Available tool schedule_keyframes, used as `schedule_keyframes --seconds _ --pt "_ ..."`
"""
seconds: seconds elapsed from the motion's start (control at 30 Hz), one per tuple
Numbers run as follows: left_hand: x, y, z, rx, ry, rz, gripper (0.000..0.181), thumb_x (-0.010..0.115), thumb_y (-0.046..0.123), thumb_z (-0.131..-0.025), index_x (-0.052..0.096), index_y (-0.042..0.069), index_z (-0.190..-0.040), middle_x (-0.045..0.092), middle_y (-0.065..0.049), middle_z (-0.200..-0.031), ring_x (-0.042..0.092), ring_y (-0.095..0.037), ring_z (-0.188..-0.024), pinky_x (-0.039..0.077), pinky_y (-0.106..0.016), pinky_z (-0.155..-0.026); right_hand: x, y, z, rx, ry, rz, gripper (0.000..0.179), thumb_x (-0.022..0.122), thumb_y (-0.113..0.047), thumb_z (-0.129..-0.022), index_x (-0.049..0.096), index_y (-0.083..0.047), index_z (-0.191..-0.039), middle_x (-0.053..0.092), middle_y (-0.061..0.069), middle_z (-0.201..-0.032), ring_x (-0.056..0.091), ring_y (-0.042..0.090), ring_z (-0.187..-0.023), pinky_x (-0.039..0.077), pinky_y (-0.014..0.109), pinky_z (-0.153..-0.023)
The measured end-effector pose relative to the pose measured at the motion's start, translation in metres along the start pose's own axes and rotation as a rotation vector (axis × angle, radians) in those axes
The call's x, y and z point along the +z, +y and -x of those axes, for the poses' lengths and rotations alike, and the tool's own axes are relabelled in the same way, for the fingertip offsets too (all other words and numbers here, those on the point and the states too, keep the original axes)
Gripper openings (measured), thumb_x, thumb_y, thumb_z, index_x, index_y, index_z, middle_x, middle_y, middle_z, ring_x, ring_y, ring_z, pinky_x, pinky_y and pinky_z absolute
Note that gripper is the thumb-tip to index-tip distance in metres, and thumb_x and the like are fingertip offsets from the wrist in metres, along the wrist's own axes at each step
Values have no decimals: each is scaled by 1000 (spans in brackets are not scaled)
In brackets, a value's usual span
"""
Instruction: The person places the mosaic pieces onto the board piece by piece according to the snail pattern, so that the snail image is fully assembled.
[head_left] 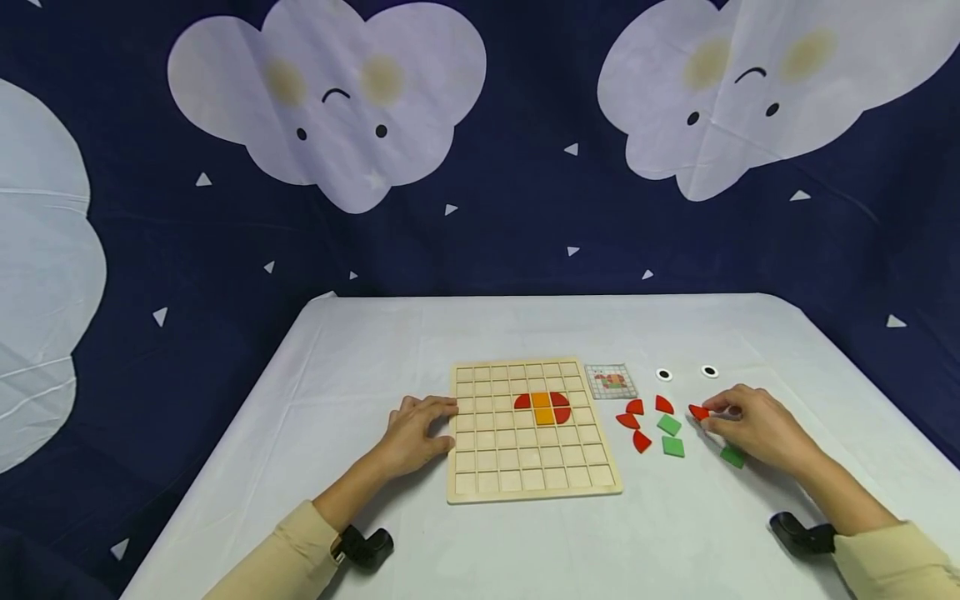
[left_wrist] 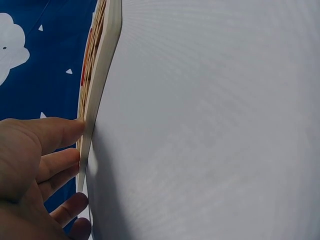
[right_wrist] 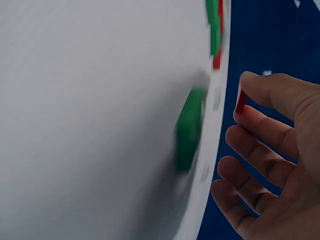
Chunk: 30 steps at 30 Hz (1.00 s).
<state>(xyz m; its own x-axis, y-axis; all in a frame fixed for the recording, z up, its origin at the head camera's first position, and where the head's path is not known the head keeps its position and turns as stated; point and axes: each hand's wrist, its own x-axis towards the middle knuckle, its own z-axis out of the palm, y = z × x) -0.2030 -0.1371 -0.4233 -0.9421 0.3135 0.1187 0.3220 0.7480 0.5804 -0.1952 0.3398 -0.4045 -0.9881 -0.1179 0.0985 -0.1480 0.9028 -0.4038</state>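
Note:
My right hand (head_left: 761,429) pinches a red quarter-circle tile (head_left: 698,412) between thumb and index finger. In the right wrist view this tile (right_wrist: 241,102) shows as a thin red edge, held clear of the table. My left hand (head_left: 412,435) rests its thumb and fingertips against the left edge of a wooden grid board (head_left: 517,480). On the board lie two orange squares (head_left: 543,416) with red quarter-circle tiles (head_left: 522,402) beside them. Below my right hand, a green tile (right_wrist: 190,130) sits on the table, partly covered in the head view.
Loose red tiles (head_left: 641,442) and green tiles (head_left: 672,447) lie right of the board. A small pattern card (head_left: 611,382) touches or nearly touches its upper right edge. Two white-and-black eye discs (head_left: 663,375) lie farther back on the white table (head_left: 390,350).

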Motion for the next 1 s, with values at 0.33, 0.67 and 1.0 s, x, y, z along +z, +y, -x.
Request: schedule_keyframes --seconds 0.33,0.67,1.0 --pt "0 1 0 2 -4 3 43 71 16 -79 63 12 -122 56 2 -134 42 -20 -107 28 -42 -86 9 -58 -18 -69 11 -56 27 70 -23 -80 70 -8 -103 65 12 -103 55 31 -97 45 48 -80" --pt "1 0 0 5 5 -2 43 72 17 -79 63 12 -121 57 2 -133 43 -21 -108 28 -41 -85 32 -121 -43 -201 1 -96 22 70 -20 -80 71 -11 -101 66 3 -98 53 22 -95 44 40 -80" --pt "1 -1 0 13 7 -4 44 71 17 -79 63 12 -121 57 3 -133 43 -21 -107 28 -39 -84 59 -167 -57 -320 -35 -95 23 75 -29 -77 72 -14 -95 66 0 -100 51 18 -93 41 35 -74"
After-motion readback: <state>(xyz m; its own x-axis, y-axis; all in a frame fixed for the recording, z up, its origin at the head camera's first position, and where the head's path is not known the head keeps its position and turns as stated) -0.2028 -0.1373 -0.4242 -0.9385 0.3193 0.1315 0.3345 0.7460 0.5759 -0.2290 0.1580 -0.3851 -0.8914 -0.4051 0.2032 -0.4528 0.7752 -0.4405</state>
